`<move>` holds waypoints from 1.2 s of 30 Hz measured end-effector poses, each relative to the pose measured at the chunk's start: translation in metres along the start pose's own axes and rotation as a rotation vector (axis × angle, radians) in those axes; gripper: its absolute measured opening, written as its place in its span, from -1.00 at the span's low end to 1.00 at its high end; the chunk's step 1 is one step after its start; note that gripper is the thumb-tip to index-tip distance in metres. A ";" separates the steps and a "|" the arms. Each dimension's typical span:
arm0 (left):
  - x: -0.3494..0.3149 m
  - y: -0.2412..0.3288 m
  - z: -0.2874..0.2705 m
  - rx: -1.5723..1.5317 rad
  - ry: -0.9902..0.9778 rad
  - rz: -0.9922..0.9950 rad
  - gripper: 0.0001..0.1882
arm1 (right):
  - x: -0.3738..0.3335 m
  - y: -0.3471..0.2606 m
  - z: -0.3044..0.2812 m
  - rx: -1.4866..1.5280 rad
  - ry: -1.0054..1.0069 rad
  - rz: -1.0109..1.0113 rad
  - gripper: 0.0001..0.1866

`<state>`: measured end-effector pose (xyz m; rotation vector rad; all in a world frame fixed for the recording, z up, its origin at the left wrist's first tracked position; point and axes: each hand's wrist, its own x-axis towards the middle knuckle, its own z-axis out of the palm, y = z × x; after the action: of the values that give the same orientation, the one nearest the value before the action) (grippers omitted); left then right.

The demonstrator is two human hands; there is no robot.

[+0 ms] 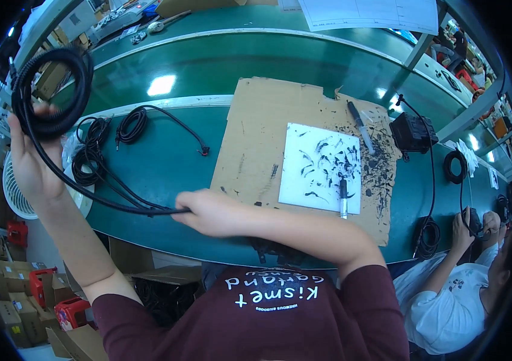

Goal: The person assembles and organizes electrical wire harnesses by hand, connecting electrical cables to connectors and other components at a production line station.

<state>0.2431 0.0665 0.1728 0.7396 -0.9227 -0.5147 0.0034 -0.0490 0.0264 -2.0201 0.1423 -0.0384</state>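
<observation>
My left hand (38, 159) is raised at the left side, its fingers curled round a thick coil of black cable (22, 99), part of which looks ribbed. From that coil a length of cable runs down and across to my right hand (211, 213), which is closed round it near the bench's front edge. Behind this stretch lie a loose bundle of black cables (87, 157) and a smaller coiled cable (128, 127) whose end reaches toward the cardboard.
A cardboard sheet (256, 114) carries a white board (295, 174) with black smears, plus two pen-like tools (361, 126). A black box (411, 133) stands right of it. At far right, a co-worker's hands (463, 231) hold a dark part. Cartons (24, 301) sit on the floor at left.
</observation>
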 end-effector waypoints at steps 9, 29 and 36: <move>-0.096 -0.126 -0.058 1.725 -0.049 0.305 -0.70 | -0.157 0.019 -0.021 -0.119 -0.160 0.253 -0.75; -0.187 -0.186 0.125 0.706 -1.090 -0.375 -0.71 | -0.205 0.024 -0.033 -0.492 0.171 0.128 -0.73; -0.196 -0.190 0.126 0.285 -0.952 -0.967 -0.73 | -0.182 0.023 -0.035 -0.621 0.131 -0.059 -0.87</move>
<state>0.0176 0.0336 -0.0239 1.2274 -1.5044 -1.7099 -0.1823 -0.0690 0.0276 -2.6423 0.1948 -0.1829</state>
